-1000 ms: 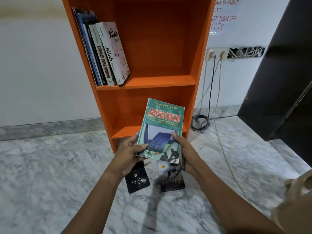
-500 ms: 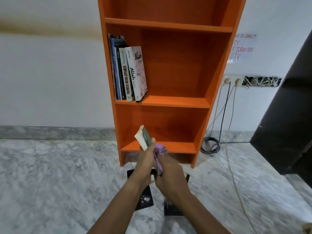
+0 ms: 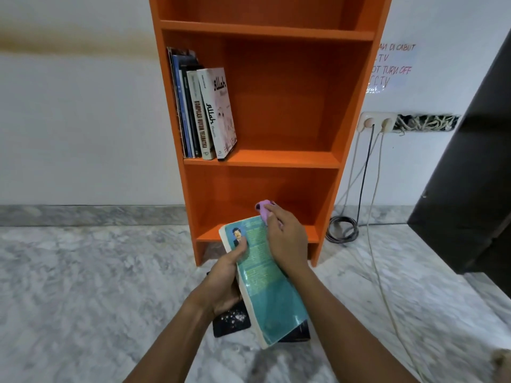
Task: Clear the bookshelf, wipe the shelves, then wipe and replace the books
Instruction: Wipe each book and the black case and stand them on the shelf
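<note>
1. Since half a second ago, the teal book [image 3: 265, 286] has been turning from edge-on to flat; its back cover is now facing up, low in the view at about 6 o'clock from the centre.
2. The left hand [image 3: 224, 283] is gripping the book's left side at about 9 o'clock of the cover. Its thumb is pressing down beside a small portrait photo, and its fingers are curling underneath, out of sight.
3. The right hand [image 3: 284, 239] is resting at the cover's far end, at about 12 o'clock of the book. Its fingers are bunching together and pinching a purple cloth [image 3: 262, 208] against the top edge; the cloth has been moving up from between the hands.
4. An orange bookshelf [image 3: 354, 134] is standing just behind the hands, filling the view's centre up to 12 o'clock.
5. A row of shelved books [image 3: 204, 114] is leaning on the middle shelf at its 9 o'clock side, against the left wall.
6. Two black books [image 3: 232, 322] are lying on the marble floor [image 3: 83, 286] under the held book.
7. At 3 o'clock of the bookshelf, a wall socket [image 3: 377, 123] is feeding cables [image 3: 362, 175] that are hanging down to the floor.
8. A handwritten note [image 3: 392, 67] is showing on the wall at 2 o'clock, and a dark panel [image 3: 470, 175] is filling the right edge.
</note>
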`<state>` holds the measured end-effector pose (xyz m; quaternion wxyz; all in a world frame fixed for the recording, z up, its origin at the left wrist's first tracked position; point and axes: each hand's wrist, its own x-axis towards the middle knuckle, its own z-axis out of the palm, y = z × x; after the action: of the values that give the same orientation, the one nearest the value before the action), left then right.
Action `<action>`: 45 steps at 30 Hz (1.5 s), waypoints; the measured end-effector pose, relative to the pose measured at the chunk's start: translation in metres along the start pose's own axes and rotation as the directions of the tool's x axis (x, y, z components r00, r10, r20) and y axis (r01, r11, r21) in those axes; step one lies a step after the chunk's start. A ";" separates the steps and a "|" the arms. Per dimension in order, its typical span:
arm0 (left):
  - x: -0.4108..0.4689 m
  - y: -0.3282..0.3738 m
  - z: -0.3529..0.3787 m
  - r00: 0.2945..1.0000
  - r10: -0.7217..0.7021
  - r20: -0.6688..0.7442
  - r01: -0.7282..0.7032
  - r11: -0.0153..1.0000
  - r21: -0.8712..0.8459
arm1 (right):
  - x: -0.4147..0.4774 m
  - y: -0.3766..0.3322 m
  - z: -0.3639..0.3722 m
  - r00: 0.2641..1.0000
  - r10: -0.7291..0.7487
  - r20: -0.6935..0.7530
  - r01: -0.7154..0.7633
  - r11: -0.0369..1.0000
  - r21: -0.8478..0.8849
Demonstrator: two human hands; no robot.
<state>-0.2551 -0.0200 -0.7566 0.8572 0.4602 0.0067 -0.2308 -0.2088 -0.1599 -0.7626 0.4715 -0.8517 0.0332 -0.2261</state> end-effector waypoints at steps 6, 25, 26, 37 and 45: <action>0.021 0.030 -0.024 0.989 0.115 -0.089 -0.127 0.981 -0.144 | -0.021 0.039 -0.009 0.877 0.288 0.385 -0.429 0.830 0.357; 0.036 0.032 0.035 0.776 0.570 -0.268 -0.172 0.601 0.780 | -0.022 0.017 0.019 0.915 -0.297 -0.273 0.289 0.955 -0.071; 0.040 0.044 0.037 0.735 0.610 -0.296 -0.142 0.565 0.813 | -0.018 0.012 0.022 0.901 -0.336 -0.275 0.328 0.942 -0.074; 0.080 0.163 0.074 0.639 0.756 -0.141 -0.356 0.453 0.817 | 0.084 -0.058 -0.001 0.791 -0.544 -0.279 0.497 0.838 -0.224; 0.153 0.240 0.074 0.530 0.845 -0.066 -0.365 0.298 0.882 | 0.164 -0.070 -0.004 0.896 -0.398 -0.199 0.365 0.913 -0.183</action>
<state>-0.0367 -0.0262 -0.5597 0.5382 0.7898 -0.0445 0.2909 -0.0743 -0.1686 -0.6456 0.3494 -0.8405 -0.0641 -0.4092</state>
